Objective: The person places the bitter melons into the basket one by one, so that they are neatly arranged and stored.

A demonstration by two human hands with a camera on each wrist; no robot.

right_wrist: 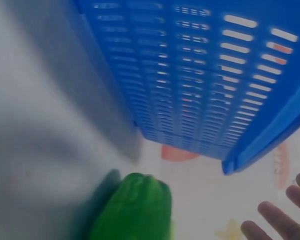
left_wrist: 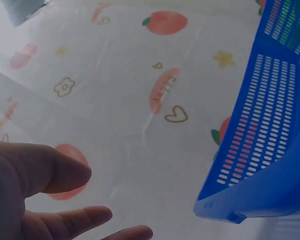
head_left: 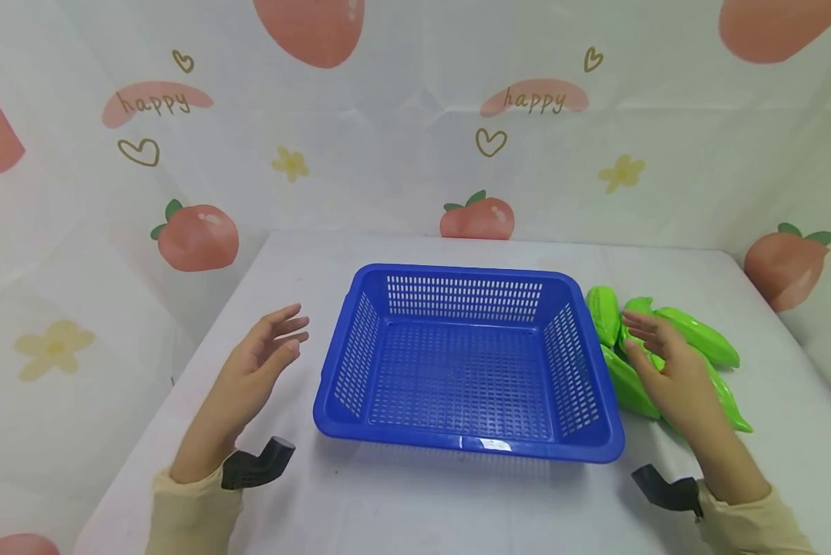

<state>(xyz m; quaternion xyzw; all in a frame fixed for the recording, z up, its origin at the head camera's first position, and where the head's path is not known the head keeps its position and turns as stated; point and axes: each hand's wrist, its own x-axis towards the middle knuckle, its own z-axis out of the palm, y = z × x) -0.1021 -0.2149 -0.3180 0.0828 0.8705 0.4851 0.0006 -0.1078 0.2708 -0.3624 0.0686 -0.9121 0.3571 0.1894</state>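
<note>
A blue plastic basket with slotted walls stands on the table, and nothing lies inside it. My left hand is held to the left of the basket, apart from it, fingers relaxed and holding nothing. In the left wrist view, the thumb and some fingertips show beside the basket wall. On the other side my right hand hovers over several bright green, glossy, pod-shaped pieces, partly hiding them. Its fingers are loosely extended. One green piece lies below the basket wall in the right wrist view.
The white table extends in front of the basket and to both sides. A white cloth backdrop printed with peaches, hearts and flowers hangs behind and at the sides. Dark wrist-worn camera mounts sit on both forearms.
</note>
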